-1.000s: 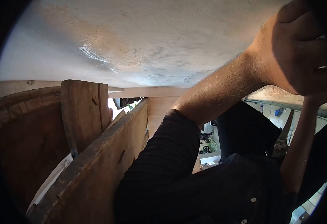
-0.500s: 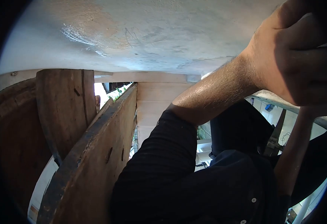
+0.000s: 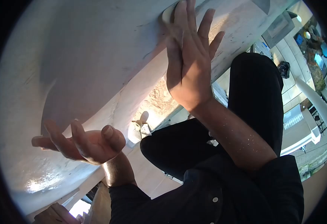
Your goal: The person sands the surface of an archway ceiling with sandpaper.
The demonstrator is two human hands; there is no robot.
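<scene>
My left hand (image 3: 83, 143) is at the lower left, palm turned up and fingers spread and slightly curled, with nothing in it. Higher up, my right hand (image 3: 191, 63) reaches to the pale plastered surface (image 3: 92, 56). Its fingers press a pale, round-edged flat piece (image 3: 167, 15) against that surface; two fingers stand away from the others. Most of the piece is hidden behind the fingers. The surface has smudges and scratches.
My bent knees in black trousers (image 3: 256, 82) lie below the surface. A small pale object (image 3: 137, 125) rests on a sunlit rough ledge (image 3: 159, 99). Tiled floor (image 3: 282, 56), scattered items and a white pipe (image 3: 314, 97) are at the right. Brown wood (image 3: 53, 214) shows at bottom left.
The view has swung round from the wooden boards to the surface and my knees. Both hands now show apart; the left is open and the right is pressed on the surface.
</scene>
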